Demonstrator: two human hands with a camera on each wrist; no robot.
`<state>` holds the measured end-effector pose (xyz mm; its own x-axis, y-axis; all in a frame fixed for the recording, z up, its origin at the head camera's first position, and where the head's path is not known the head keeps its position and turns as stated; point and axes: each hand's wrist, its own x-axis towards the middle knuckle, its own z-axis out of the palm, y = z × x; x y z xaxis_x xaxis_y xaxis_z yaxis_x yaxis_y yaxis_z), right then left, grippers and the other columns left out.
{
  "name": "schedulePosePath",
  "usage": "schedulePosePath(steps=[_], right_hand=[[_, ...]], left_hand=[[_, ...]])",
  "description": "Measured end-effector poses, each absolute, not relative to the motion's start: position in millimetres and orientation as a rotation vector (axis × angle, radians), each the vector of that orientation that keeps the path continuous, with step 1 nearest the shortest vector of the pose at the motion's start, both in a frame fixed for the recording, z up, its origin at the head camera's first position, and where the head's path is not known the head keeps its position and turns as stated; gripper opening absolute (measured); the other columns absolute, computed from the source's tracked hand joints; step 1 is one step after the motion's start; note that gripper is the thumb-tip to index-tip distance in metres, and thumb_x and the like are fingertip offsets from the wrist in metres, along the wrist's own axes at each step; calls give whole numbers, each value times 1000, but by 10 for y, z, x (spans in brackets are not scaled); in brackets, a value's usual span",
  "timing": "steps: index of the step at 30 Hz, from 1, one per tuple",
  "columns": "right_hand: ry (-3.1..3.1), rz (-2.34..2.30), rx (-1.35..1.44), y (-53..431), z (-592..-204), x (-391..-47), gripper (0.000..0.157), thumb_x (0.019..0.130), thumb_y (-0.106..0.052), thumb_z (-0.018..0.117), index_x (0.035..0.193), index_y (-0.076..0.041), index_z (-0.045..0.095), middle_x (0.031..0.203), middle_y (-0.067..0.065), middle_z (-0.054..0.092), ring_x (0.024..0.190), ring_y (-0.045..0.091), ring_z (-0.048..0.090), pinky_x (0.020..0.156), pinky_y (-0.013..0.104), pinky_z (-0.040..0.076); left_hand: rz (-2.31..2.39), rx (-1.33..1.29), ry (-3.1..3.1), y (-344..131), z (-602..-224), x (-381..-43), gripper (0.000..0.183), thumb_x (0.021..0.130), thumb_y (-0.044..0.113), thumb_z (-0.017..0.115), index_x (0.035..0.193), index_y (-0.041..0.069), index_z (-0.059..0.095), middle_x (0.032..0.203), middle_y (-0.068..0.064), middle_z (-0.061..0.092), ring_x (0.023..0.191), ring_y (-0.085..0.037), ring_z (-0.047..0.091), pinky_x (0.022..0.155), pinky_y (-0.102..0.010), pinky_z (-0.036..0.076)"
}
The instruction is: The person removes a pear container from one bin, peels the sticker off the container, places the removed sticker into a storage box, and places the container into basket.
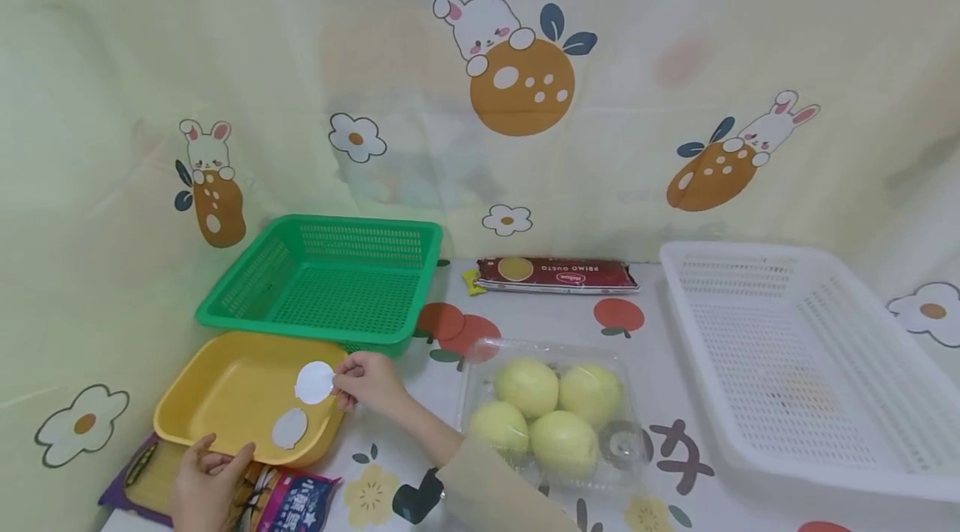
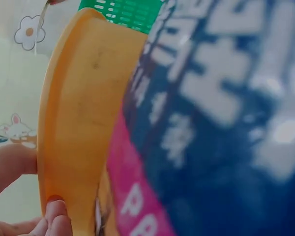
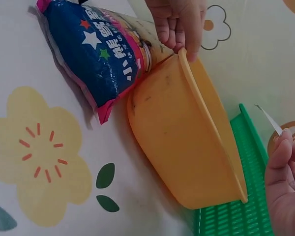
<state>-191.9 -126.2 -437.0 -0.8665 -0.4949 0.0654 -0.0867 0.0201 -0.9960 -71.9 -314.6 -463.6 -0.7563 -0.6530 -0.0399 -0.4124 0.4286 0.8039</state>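
The right hand pinches a white disc by the yellow tub; the left hand grips its near rim. Likely positioning; next needs steadiness.

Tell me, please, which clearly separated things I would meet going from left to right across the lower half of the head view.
Yellow basin → right grip → clear fruit box → white basket.
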Motion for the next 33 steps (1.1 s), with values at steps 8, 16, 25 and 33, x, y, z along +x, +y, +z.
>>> schedulePosePath(steps=[8,16,25,33], right_hand=[[2088,-1881,-550,-1339,-4399,-1958,4,83,3,58,79,5,58,62,8,60,43,8,50,48,33,50],[2148,-1786,-563,-1478,-4487,-1887,3,83,2,59,80,3,60,57,3,58,40,12,49,42,29,47],[2175,-1736,-588,-1485,-4495,-1866,4,81,3,60,84,2,63,53,-1,55,43,22,53,39,25,44],[2144,-1769,-626,-1402,-4531,-1888,4,81,2,62,84,4,63,59,4,59,47,26,55,40,25,45]], left_hand=[[-1192,949,-2455,-3122,-4620,-744,79,77,30,70,127,-16,31,74,-7,58,54,-3,50,49,-20,40],[-1144,1065,-2479,-3242,-4645,-685,86,74,43,68,127,-14,33,78,-10,60,57,-6,50,52,-21,40],[-1182,1043,-2477,-3256,-4638,-677,87,75,38,68,127,-18,28,73,-7,59,54,-5,51,49,-19,40],[-1133,1025,-2510,-3213,-4668,-735,85,74,40,68,125,-17,33,74,-8,59,56,-9,52,52,-22,40]])
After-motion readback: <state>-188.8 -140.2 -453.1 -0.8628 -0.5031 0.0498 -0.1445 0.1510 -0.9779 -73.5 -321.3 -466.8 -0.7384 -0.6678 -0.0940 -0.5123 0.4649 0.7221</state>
